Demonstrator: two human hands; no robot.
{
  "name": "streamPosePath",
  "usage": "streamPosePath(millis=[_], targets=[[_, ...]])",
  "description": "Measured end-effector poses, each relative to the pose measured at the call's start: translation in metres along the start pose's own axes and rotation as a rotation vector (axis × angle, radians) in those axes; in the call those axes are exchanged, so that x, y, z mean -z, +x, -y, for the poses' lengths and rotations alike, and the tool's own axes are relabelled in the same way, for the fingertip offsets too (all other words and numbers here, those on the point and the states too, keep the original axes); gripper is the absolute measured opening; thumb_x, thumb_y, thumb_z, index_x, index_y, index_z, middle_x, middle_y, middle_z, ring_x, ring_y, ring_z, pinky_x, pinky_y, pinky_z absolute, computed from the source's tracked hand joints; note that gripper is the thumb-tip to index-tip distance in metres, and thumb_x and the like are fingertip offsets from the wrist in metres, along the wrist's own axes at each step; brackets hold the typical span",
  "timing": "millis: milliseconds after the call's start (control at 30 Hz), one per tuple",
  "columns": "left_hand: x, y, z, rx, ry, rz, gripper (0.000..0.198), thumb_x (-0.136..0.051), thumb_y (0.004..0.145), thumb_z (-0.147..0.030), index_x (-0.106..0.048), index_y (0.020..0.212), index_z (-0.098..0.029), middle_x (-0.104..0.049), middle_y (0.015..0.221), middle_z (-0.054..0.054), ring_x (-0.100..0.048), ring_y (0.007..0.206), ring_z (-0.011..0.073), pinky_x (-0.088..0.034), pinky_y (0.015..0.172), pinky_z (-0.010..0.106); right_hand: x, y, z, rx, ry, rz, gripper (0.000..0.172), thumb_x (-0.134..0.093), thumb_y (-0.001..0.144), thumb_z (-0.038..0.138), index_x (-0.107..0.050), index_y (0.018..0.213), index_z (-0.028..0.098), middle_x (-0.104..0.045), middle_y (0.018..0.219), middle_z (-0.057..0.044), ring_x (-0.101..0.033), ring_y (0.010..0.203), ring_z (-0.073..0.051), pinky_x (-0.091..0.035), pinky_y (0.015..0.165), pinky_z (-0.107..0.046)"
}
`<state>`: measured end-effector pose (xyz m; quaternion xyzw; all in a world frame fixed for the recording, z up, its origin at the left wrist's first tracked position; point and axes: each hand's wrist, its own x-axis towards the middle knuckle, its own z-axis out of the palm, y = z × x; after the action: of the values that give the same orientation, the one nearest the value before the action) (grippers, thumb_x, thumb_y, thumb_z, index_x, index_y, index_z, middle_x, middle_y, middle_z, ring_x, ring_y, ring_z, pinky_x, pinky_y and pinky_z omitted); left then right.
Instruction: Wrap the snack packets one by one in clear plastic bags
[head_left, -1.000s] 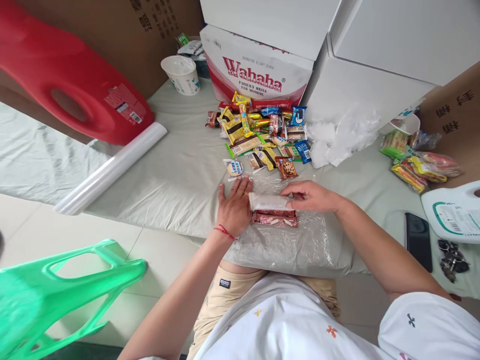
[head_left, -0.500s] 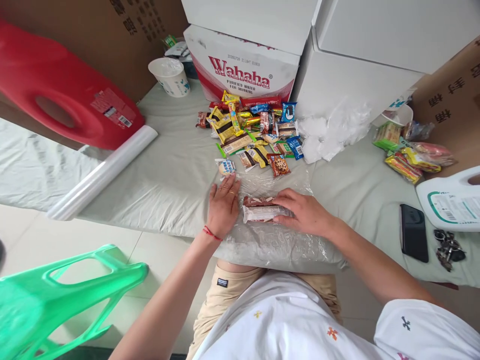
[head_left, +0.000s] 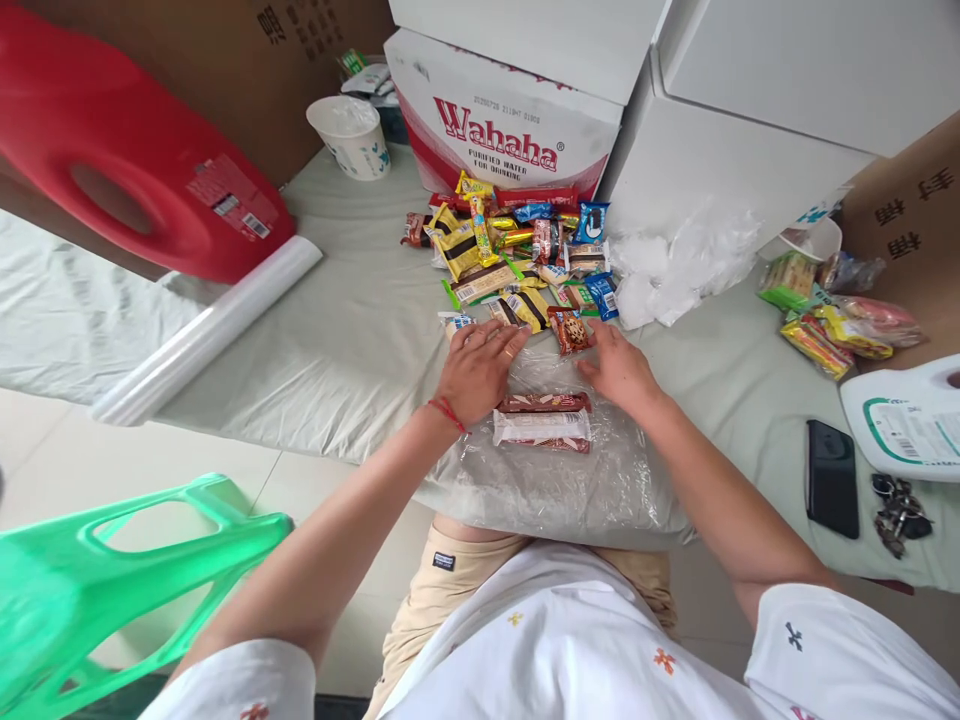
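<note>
My left hand (head_left: 480,372) lies palm down with its fingers stretched forward, just in front of a white-and-blue snack packet (head_left: 454,322). My right hand (head_left: 621,368) is open, thumb and fingers apart, its fingertips beside the brown cookie packet (head_left: 570,330); whether they touch it I cannot tell. Between my forearms, wrapped wafer bars (head_left: 541,427) in brown and white lie side by side on a sheet of clear plastic wrap (head_left: 607,480). Beyond my hands is a pile of mixed snack packets (head_left: 517,250).
A roll of plastic wrap (head_left: 210,330) and a red jug (head_left: 150,150) are at left. Behind the snacks stands a Wahaha box (head_left: 502,120), with crumpled clear plastic (head_left: 690,260) beside it. A phone (head_left: 832,478) and keys (head_left: 898,515) lie right; a green stool (head_left: 135,570) stands lower left.
My right hand has left the wafer bars and moved forward to the cookie packet. My left hand has shifted forward and right. The view has shifted slightly.
</note>
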<state>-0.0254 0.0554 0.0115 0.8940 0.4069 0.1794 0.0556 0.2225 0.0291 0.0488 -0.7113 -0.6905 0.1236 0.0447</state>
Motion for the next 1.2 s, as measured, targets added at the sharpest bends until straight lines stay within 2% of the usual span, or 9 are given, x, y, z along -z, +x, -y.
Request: streamPosePath(millis=[133, 233, 300, 400, 567, 700, 933, 1100, 1200], targets=[[-0.003, 0.017, 0.011, -0.008, 0.109, 0.084, 0.051, -0.047, 0.095, -0.020, -0.058, 0.144, -0.012, -0.071, 0.122, 0.020, -0.054, 0.127, 0.0367, -0.033, 0.111, 0.056, -0.003, 0.002, -0.006, -0.088, -0.005, 0.096, 0.055, -0.067, 0.091, 0.032, -0.055, 0.142, 0.017, -0.075, 0.112, -0.013, -0.070, 0.100, -0.031, -0.050, 0.079, -0.035], [0.002, 0.024, 0.025, -0.026, 0.125, 0.140, 0.031, -0.055, 0.090, -0.025, -0.074, 0.112, -0.017, -0.073, 0.097, 0.014, -0.059, 0.110, 0.0368, -0.037, 0.103, 0.059, -0.004, 0.005, -0.014, -0.063, 0.066, 0.137, 0.028, -0.068, 0.089, 0.029, -0.070, 0.115, 0.022, -0.075, 0.091, -0.006, -0.067, 0.083, -0.025, -0.045, 0.070, -0.032], [0.008, 0.026, 0.033, -0.033, 0.083, 0.150, 0.021, -0.055, 0.089, -0.025, -0.075, 0.092, -0.022, -0.072, 0.086, 0.010, -0.060, 0.101, 0.0339, -0.041, 0.097, 0.056, -0.003, 0.004, -0.019, 0.015, 0.111, 0.086, 0.013, -0.068, 0.087, 0.025, -0.074, 0.099, 0.022, -0.072, 0.087, -0.005, -0.062, 0.079, -0.022, -0.044, 0.070, -0.031], [0.023, 0.021, 0.036, -0.041, -0.017, 0.082, 0.021, -0.050, 0.091, -0.024, -0.071, 0.088, -0.025, -0.071, 0.084, 0.006, -0.060, 0.094, 0.0290, -0.043, 0.091, 0.050, 0.002, -0.004, -0.023, 0.212, 0.135, -0.088, 0.004, -0.069, 0.085, 0.022, -0.074, 0.085, 0.022, -0.067, 0.089, -0.006, -0.056, 0.088, -0.024, -0.045, 0.080, -0.036], [0.054, -0.006, 0.019, -0.122, -0.118, 0.007, 0.018, -0.048, 0.091, -0.017, -0.064, 0.086, -0.024, -0.069, 0.084, 0.004, -0.060, 0.091, 0.0252, -0.043, 0.090, 0.045, 0.023, -0.040, -0.023, 0.418, 0.062, -0.242, 0.004, -0.071, 0.089, 0.023, -0.068, 0.086, 0.023, -0.067, 0.111, -0.008, -0.048, 0.112, -0.033, -0.038, 0.091, -0.045], [0.064, -0.036, 0.005, -0.257, -0.106, 0.004, 0.021, -0.047, 0.091, -0.011, -0.064, 0.085, -0.022, -0.065, 0.082, 0.006, -0.060, 0.094, 0.0252, -0.044, 0.092, 0.044, 0.028, -0.074, -0.021, 0.574, -0.055, -0.200, 0.016, -0.056, 0.099, 0.019, -0.064, 0.085, 0.022, -0.067, 0.090, -0.007, -0.052, 0.102, -0.028, -0.033, 0.087, -0.044], [0.043, -0.082, -0.007, -0.437, 0.014, 0.020, 0.029, -0.045, 0.092, -0.004, -0.067, 0.087, -0.022, -0.066, 0.083, 0.006, -0.062, 0.099, 0.0241, -0.045, 0.093, 0.040, -0.003, -0.107, -0.022, 0.705, -0.157, -0.049, 0.015, -0.058, 0.092, 0.008, -0.068, 0.092, 0.020, -0.066, 0.094, -0.009, -0.049, 0.097, -0.027, -0.032, 0.081, -0.041], [0.033, -0.096, -0.016, -0.371, -0.089, 0.121, 0.014, -0.049, 0.086, -0.013, -0.062, 0.085, -0.020, -0.067, 0.086, 0.008, -0.063, 0.090, 0.0258, -0.044, 0.088, 0.044, -0.022, -0.113, -0.025, 0.653, -0.132, 0.022, 0.020, -0.059, 0.088, 0.005, -0.070, 0.096, 0.019, -0.066, 0.101, -0.010, -0.049, 0.097, -0.026, -0.035, 0.080, -0.040], [0.027, -0.096, -0.021, -0.273, -0.169, 0.085, 0.012, -0.047, 0.093, -0.023, -0.058, 0.091, -0.019, -0.065, 0.081, 0.006, -0.063, 0.079, 0.0237, -0.044, 0.083, 0.043, -0.027, -0.119, -0.034, 0.611, -0.054, 0.022, 0.023, -0.057, 0.086, 0.003, -0.070, 0.094, 0.019, -0.066, 0.101, -0.010, -0.050, 0.096, -0.026, -0.039, 0.082, -0.039]])
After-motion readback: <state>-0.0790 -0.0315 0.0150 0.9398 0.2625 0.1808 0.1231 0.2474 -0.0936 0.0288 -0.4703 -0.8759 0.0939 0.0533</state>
